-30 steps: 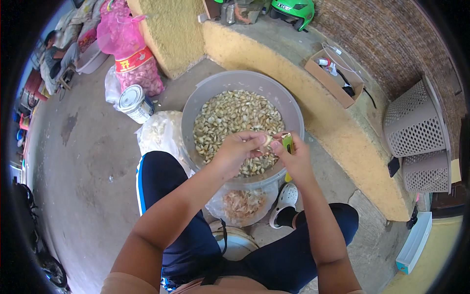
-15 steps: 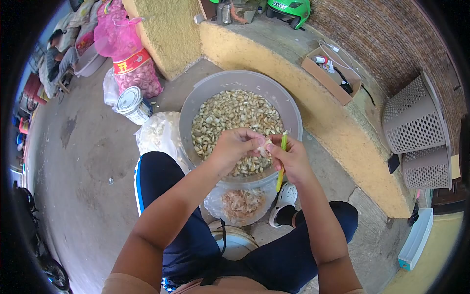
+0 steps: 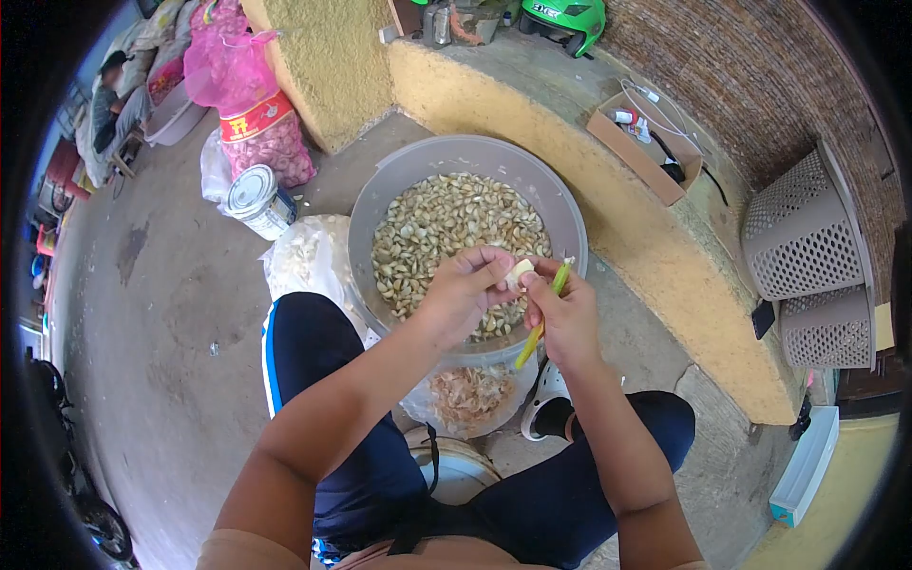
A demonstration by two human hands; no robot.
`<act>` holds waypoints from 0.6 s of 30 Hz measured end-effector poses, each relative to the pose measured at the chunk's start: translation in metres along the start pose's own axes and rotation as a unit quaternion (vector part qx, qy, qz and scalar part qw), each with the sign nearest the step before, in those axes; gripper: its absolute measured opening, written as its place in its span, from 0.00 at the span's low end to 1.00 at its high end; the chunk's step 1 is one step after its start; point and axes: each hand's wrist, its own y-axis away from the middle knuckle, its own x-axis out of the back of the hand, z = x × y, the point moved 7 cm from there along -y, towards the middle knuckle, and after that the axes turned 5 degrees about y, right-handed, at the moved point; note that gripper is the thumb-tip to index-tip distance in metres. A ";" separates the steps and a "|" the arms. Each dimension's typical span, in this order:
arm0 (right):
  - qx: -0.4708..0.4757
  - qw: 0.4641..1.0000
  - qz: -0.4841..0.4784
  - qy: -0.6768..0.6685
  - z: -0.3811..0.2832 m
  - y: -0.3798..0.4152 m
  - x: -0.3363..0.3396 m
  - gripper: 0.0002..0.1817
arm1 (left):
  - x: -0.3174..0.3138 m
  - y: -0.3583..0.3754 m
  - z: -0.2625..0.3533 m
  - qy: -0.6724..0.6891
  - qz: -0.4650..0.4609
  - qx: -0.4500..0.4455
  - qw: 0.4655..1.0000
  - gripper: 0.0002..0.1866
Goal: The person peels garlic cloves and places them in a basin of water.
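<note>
While a garlic clove (image 3: pixel 519 274) is pinched by the left hand (image 3: pixel 463 290) over the tub (image 3: pixel 560 214), a yellow knife (image 3: pixel 541 318) is gripped by the right hand (image 3: pixel 565 313).

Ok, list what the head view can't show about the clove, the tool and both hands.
- Garlic clove: mostly covered by left hand fingertips; peel state unclear.
- Yellow-green tool: middle hidden inside right hand; blade too small to make out.
- Basin: near rim blocked by both hands.
</note>
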 end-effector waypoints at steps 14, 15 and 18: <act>0.082 0.985 0.148 0.024 -0.011 0.007 0.009 0.11 | 0.008 0.004 -0.008 0.038 0.103 -0.026 0.994 0.05; 0.077 0.987 0.141 0.004 -0.016 0.003 0.014 0.11 | 0.010 0.003 -0.008 0.024 0.099 -0.013 0.995 0.05; 0.065 0.991 0.120 -0.005 -0.020 -0.005 0.022 0.12 | 0.013 0.004 -0.014 -0.091 0.076 0.063 0.991 0.06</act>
